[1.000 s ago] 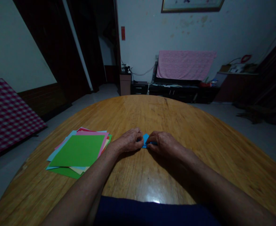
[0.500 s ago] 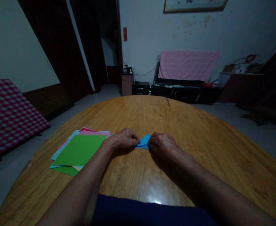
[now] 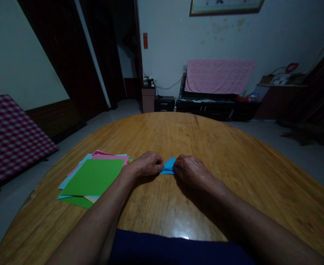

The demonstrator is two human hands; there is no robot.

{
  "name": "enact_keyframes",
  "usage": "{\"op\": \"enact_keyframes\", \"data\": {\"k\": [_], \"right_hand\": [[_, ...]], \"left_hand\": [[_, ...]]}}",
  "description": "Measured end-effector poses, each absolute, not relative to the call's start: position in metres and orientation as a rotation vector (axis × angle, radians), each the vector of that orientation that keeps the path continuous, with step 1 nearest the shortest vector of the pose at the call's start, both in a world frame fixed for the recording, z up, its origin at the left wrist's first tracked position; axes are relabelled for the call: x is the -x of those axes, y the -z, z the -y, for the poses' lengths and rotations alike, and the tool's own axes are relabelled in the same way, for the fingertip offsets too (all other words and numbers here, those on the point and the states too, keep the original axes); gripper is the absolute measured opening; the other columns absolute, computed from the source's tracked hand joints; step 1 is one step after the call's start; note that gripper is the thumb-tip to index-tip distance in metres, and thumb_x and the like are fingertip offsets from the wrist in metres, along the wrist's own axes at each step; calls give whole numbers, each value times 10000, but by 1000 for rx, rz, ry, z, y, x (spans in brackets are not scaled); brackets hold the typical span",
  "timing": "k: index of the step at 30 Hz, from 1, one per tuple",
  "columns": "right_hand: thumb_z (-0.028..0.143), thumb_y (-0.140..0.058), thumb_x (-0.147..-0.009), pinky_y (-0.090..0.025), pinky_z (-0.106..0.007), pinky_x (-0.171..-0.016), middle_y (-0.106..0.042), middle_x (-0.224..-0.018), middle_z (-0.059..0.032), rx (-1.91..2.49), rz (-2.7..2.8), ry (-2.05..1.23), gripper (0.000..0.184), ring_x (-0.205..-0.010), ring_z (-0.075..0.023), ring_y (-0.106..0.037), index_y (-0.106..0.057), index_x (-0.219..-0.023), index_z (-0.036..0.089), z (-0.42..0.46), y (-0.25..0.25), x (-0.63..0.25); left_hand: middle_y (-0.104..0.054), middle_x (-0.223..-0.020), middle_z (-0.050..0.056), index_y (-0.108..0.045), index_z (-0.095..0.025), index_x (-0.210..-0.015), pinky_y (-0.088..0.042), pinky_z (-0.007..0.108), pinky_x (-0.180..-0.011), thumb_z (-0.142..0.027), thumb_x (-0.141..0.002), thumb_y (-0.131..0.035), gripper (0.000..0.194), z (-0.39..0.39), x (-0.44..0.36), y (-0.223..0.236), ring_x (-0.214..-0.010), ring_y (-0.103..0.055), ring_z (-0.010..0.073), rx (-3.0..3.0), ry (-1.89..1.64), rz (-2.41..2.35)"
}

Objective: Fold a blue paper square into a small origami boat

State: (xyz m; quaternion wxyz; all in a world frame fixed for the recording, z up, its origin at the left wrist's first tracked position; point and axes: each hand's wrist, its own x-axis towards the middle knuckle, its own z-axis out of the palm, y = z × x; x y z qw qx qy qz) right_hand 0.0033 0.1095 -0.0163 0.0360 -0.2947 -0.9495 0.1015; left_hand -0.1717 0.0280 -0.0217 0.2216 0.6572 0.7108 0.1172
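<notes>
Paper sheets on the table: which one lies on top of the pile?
The green sheet: no paper covers it; the pink sheet and pale blue sheet show only edges beneath.

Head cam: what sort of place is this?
Most likely a living room in a private home. A large round wooden table fills the middle of the room, a low black cabinet stands against the wall with a pink cloth draped above it, and a framed picture hangs overhead.
</notes>
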Motion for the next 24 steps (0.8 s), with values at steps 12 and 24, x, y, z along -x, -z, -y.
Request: {"op": "enact_keyframes", "data": {"k": [12, 24], "right_hand": [[208, -496, -821, -396, -298, -624, -660, -874, -119, 855, 2894, -333, 161, -764, -210, -587, -642, -886, 185, -117, 27, -5], [184, -490, -828, -411, -288, -693, -634, -882, -90, 680, 2911, -338, 186, -796, -190, -567, -675, -846, 186, -126, 31, -5]], "left_hand": [[-541, -556, 22, -628, -142, -684, -310, 258, -519, -307, -821, -453, 277, -24, 150, 2, -511, -428, 115, -1792, -213, -2131], [-570, -587, 40, -639, -149, -701, -351, 275, -560, -240, -772, -463, 210, -27, 145, 4, -528, -467, 133, -1801, -133, -2230]]}}
